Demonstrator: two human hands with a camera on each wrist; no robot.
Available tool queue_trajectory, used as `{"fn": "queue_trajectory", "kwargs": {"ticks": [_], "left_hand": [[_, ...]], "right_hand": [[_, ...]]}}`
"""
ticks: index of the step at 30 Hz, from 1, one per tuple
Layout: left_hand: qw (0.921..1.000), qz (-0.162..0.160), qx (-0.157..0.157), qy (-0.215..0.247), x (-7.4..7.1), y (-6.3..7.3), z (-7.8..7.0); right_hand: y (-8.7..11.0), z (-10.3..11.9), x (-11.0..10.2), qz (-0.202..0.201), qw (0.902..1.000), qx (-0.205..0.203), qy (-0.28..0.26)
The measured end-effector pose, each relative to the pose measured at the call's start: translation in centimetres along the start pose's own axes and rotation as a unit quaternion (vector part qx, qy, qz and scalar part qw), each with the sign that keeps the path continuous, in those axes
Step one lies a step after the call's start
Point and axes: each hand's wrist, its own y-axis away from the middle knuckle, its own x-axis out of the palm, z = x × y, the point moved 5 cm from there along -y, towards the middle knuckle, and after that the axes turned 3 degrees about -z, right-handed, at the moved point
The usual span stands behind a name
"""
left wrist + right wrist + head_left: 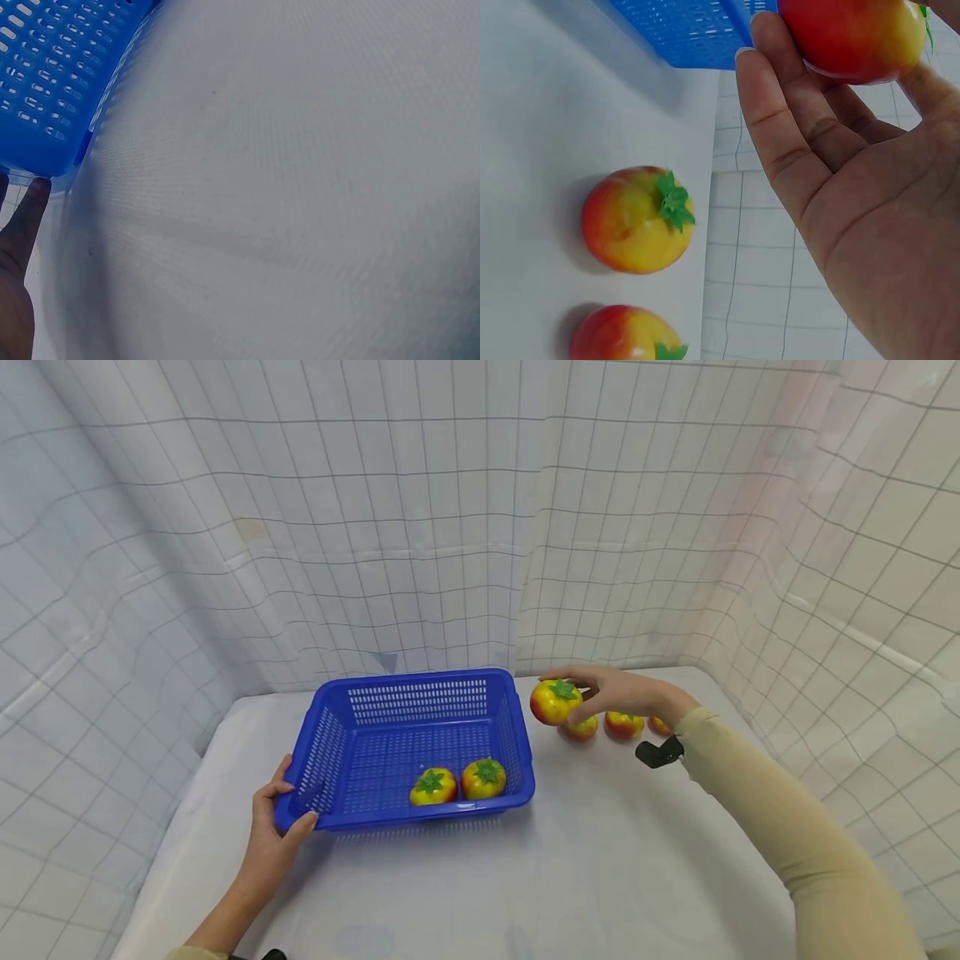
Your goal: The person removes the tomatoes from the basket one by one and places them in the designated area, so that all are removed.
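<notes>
A red-and-yellow tomato [553, 702] with a green star-shaped top is pinched in my right hand [611, 691], raised just right of the blue plastic basket [405, 814]. In the right wrist view the fingers and thumb are around that tomato [855, 37], near the basket wall [682, 37]. My left hand [272, 835] grips the basket's near left corner, its thumb on the front rim and its fingers at the left side. Inside the basket, two similar tomatoes [432, 786] sit side by side near the front right.
Beyond and under my right hand, a row of tomatoes [624, 725] lies on the white-covered table [600, 860]. The nearest tomato [581, 729] is partly hidden by the held one. A white grid-patterned curtain [450, 527] hangs around the table's back and sides.
</notes>
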Motion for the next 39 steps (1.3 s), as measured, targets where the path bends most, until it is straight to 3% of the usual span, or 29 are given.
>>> {"fn": "queue_trajectory", "kwargs": {"ticks": [5,10,18,22,30,39], "left_hand": [[1.0,-0.003,-0.003,-0.001,0.0,0.0,0.1],[1.0,0.0,-0.006,-0.005,0.0,-0.1,0.0],[0.9998,0.0,-0.016,-0.013,0.1,0.0,0.0],[0.9997,0.0,-0.02,-0.014,0.1,-0.1,0.0],[0.9997,0.0,-0.021,-0.011,0.1,-0.1,-0.1],[0.9997,0.0,-0.022,0.006,0.1,-0.1,-0.2]], "right_hand": [[1.1,-0.7,-0.2,-0.003,1.0,0.003,0.001],[1.9,-1.7,0.3,0.003,0.9992,0.023,-0.033],[2.8,-3.3,1.5,0.034,0.9979,0.002,-0.056],[3.2,-4.4,2.1,0.034,0.9973,0.015,-0.063],[3.6,-6.2,3.5,0.044,0.9958,0.058,-0.056],[4.0,-7.7,4.9,0.035,0.9974,0.06,-0.02]]}}
